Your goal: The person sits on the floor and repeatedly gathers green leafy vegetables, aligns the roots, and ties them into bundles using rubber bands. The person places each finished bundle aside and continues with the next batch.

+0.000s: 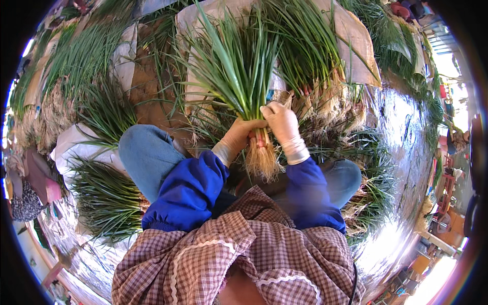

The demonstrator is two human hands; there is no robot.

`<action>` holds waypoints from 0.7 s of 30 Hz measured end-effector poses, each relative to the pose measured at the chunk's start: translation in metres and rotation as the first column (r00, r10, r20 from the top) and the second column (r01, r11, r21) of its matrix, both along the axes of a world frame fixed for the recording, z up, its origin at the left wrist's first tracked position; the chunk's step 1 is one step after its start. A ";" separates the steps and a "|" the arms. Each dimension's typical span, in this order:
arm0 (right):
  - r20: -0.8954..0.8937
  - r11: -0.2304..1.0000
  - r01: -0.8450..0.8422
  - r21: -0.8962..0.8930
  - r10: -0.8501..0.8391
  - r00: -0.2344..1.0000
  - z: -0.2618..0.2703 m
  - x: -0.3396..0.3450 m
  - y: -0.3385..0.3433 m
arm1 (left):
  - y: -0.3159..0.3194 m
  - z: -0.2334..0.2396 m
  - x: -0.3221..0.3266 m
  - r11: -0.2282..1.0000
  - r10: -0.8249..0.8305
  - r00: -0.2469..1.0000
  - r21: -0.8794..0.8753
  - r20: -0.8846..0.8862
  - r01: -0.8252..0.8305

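My gloved left hand (238,135) is closed round a bunch of green onions (244,82) just above its pale, stringy roots. The long leaves fan upward, away from me, and the roots hang over my lap. My gloved right hand (282,122) is at the right side of the same bunch, with thumb and fingertips pinched together against the stalks; whether it grips a single stalk is hard to tell. Beyond my hands, a large pile of green onions (310,53) lies on a woven sack (358,57), roots towards me.
Bundled green onions (108,200) lie on white sacking (80,146) at my left. Loose onions (370,183) are heaped by my right knee. More rows of onions (82,57) stretch across the upper left. Wet floor (404,141) shines at the right.
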State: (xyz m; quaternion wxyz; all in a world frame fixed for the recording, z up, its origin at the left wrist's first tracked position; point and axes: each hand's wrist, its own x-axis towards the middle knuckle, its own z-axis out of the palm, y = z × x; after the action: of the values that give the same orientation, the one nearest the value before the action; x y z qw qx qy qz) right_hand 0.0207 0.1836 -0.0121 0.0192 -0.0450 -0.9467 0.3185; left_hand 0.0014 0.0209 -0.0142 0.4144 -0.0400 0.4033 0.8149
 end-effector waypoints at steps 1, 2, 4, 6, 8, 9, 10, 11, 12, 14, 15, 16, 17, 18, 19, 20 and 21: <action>-0.051 0.988 0.094 0.124 -0.088 0.995 -0.003 0.000 -0.010 | 0.000 -0.001 0.002 0.999 0.042 0.999 -0.028 0.035 -0.041; -0.105 0.978 0.157 0.140 -0.143 0.984 -0.005 -0.001 -0.017 | -0.001 -0.003 0.000 0.997 0.044 0.998 -0.061 0.044 -0.041; -0.272 0.974 0.205 0.095 -0.173 0.947 -0.007 -0.002 -0.024 | -0.001 -0.009 0.001 0.997 0.047 0.996 -0.069 0.077 -0.041; -0.191 0.918 0.318 -0.238 -0.365 0.911 -0.012 -0.011 -0.013 | 0.000 -0.015 0.000 0.997 0.073 0.991 -0.040 0.109 -0.069; -0.112 0.761 0.369 -0.534 -0.496 0.861 -0.019 -0.030 0.019 | -0.001 -0.020 0.000 0.997 0.065 0.986 -0.041 0.156 -0.059; -0.151 0.680 0.286 -0.675 -0.507 0.849 -0.024 -0.041 0.040 | -0.001 -0.021 0.000 0.995 0.058 0.979 -0.091 0.193 -0.041; -0.256 0.738 0.387 -0.553 -0.592 0.764 -0.028 -0.060 0.060 | -0.002 -0.020 -0.001 0.999 0.031 0.982 -0.031 0.187 -0.026; -0.240 0.849 0.515 -0.116 -0.527 0.815 -0.032 -0.066 0.076 | -0.003 -0.019 -0.002 0.999 0.032 0.988 -0.009 0.150 -0.031; -0.147 0.734 0.486 0.474 -0.478 0.866 -0.033 -0.070 0.089 | -0.005 -0.017 -0.003 1.000 0.015 0.993 0.021 0.119 -0.018; 0.138 0.776 0.280 0.566 -0.424 0.895 -0.032 -0.068 0.104 | -0.008 -0.011 -0.006 1.000 0.008 0.992 0.024 0.125 -0.011; 0.162 0.798 0.246 0.551 -0.391 0.906 -0.030 -0.060 0.105 | -0.011 -0.008 -0.006 0.998 0.019 0.990 0.061 0.138 -0.028; 0.047 0.892 0.311 0.327 -0.344 0.938 -0.025 -0.052 0.106 | -0.010 -0.006 -0.008 0.996 0.052 0.990 0.067 0.129 -0.061; 0.168 0.894 0.432 -0.117 -0.411 0.896 -0.019 -0.040 0.105 | -0.011 -0.003 -0.007 0.994 0.071 0.990 0.080 0.126 -0.081; 0.233 0.788 0.464 -0.405 -0.402 0.885 -0.013 -0.030 0.104 | -0.011 -0.001 -0.008 0.989 0.054 0.989 0.131 0.139 -0.073; 0.192 0.616 0.383 -0.688 -0.355 0.915 -0.006 -0.021 0.103 | -0.010 0.001 -0.007 0.989 0.081 0.985 0.110 0.155 -0.098; 0.137 0.565 0.317 -0.762 -0.337 0.931 0.000 -0.014 0.101 | -0.009 0.002 -0.007 0.986 0.091 0.983 0.124 0.157 -0.111; 0.214 0.626 0.422 -0.656 -0.382 0.899 0.005 -0.011 0.100 | -0.007 0.003 -0.006 0.983 0.099 0.982 0.139 0.160 -0.122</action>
State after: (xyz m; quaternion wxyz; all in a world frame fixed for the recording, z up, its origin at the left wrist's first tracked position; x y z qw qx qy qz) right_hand 0.0097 0.2832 -0.0069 0.0464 -0.2675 -0.7255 0.6324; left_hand -0.0049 0.0136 -0.0113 0.3998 -0.0935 0.3062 0.8589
